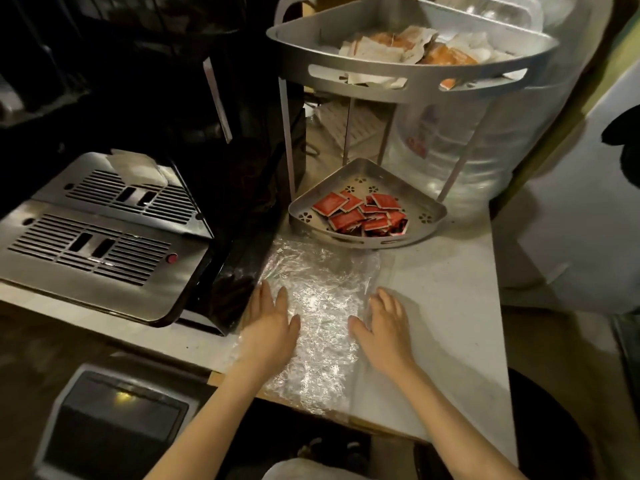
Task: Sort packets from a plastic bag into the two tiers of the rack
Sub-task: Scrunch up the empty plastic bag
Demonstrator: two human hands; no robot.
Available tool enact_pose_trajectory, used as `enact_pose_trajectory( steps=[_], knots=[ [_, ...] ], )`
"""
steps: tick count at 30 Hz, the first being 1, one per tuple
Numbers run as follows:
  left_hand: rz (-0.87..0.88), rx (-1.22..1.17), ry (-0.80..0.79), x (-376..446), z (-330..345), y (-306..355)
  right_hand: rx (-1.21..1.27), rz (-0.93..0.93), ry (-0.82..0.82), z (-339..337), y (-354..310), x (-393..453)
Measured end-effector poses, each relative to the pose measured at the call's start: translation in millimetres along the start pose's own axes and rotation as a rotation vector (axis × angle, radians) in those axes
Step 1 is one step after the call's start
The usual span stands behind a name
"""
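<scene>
A crinkled clear plastic bag point(320, 306) lies flat on the white counter, with no packet visible in it. My left hand point(270, 327) presses flat on its left side, fingers straight. My right hand point(384, 327) rests flat on its right edge. Behind the bag stands a grey two-tier corner rack. Its lower tier point(429, 216) holds several red packets point(363, 214). Its upper tier point(294, 50) holds several white and orange packets point(408, 46).
A black coffee machine point(194, 109) with a slotted metal drip tray point(93, 244) stands to the left, close to the bag. Clear plastic containers point(460, 143) sit behind the rack at the right. The counter's right edge point(498, 306) drops off beside my right hand.
</scene>
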State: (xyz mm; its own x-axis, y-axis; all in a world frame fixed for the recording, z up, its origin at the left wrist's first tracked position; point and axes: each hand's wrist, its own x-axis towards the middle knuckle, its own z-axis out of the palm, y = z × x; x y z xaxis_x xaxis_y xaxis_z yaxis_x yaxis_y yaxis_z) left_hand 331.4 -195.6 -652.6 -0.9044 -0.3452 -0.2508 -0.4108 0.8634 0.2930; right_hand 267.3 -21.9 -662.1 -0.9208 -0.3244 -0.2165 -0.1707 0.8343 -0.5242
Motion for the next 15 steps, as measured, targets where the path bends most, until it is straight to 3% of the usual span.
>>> enact_pose_trajectory(
  steps=[5,9,15],
  knots=[
    [0.028,0.022,0.002,1.5,6.3,-1.9,0.102,0.007,-0.006,-4.5,-6.1,-1.8],
    [0.015,-0.091,0.020,0.6,8.1,3.7,0.196,0.000,0.030,-7.6,-10.5,-8.7],
    [-0.072,-0.457,0.125,-3.1,-3.6,10.5,0.749,0.176,-0.018,-22.6,-6.3,-6.1]
  ],
)
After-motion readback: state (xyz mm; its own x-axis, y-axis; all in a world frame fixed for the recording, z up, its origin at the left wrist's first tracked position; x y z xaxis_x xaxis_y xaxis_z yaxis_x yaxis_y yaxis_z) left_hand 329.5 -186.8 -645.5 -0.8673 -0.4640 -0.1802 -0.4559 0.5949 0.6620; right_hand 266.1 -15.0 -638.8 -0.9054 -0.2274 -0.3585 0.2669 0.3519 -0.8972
